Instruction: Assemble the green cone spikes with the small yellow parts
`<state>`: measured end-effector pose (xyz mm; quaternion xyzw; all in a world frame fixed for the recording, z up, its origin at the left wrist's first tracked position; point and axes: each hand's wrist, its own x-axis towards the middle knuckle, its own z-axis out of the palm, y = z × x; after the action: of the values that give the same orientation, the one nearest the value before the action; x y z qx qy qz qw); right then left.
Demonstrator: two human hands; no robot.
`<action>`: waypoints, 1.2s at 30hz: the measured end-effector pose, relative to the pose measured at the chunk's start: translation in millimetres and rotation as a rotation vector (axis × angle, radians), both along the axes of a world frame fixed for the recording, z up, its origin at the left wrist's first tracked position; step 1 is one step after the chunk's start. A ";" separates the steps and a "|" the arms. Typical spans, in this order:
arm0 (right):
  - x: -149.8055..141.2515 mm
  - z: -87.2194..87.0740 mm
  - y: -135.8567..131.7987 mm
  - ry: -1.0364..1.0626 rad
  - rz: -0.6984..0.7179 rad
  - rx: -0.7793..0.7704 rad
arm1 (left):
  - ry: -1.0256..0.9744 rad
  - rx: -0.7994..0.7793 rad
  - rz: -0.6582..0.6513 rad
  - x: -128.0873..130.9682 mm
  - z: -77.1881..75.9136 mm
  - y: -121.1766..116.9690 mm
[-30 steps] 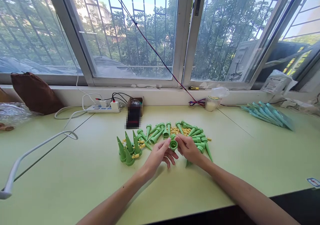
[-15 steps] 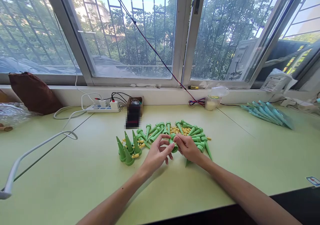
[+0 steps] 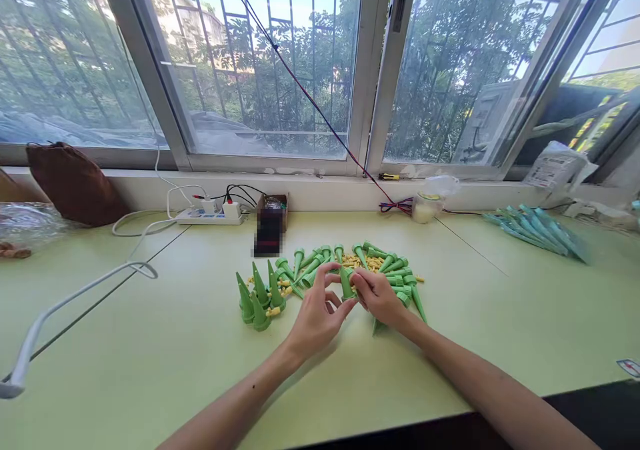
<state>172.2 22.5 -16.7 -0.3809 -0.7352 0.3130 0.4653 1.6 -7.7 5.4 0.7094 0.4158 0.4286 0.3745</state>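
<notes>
Windows (image 3: 270, 70) are set behind a green table (image 3: 150, 343), where a brown bag (image 3: 75, 187) is propped at far left. Above the table, by the left hand (image 3: 319, 313), a cone (image 3: 346, 282) is held point-up between thumb and fingers. The right hand (image 3: 377, 297) is curled just beside it; whether anything is gripped there cannot be told. Upright cones (image 3: 260, 287) are grouped to the left; loose cones (image 3: 416, 298) are strewn beyond and rightward, yellow pieces (image 3: 353, 261) scattered among them.

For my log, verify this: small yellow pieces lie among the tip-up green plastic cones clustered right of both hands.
Wrong side: the head view shows small yellow pieces among tip-up green plastic cones clustered left of the left hand and right hand.
</notes>
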 end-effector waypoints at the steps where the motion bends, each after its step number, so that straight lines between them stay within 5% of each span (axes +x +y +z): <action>1: 0.1 0.0 -0.1 -0.002 0.001 0.002 | 0.004 0.011 0.002 0.2 -0.7 0.2; 36: -2.3 -1.3 -0.7 -0.025 0.021 0.013 | 0.102 0.104 0.073 0.4 -9.9 4.3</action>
<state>169.9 21.8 -18.0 -0.3739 -0.7471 0.3081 0.4551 2.0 -3.4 -4.5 0.7330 0.4373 0.4263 0.2997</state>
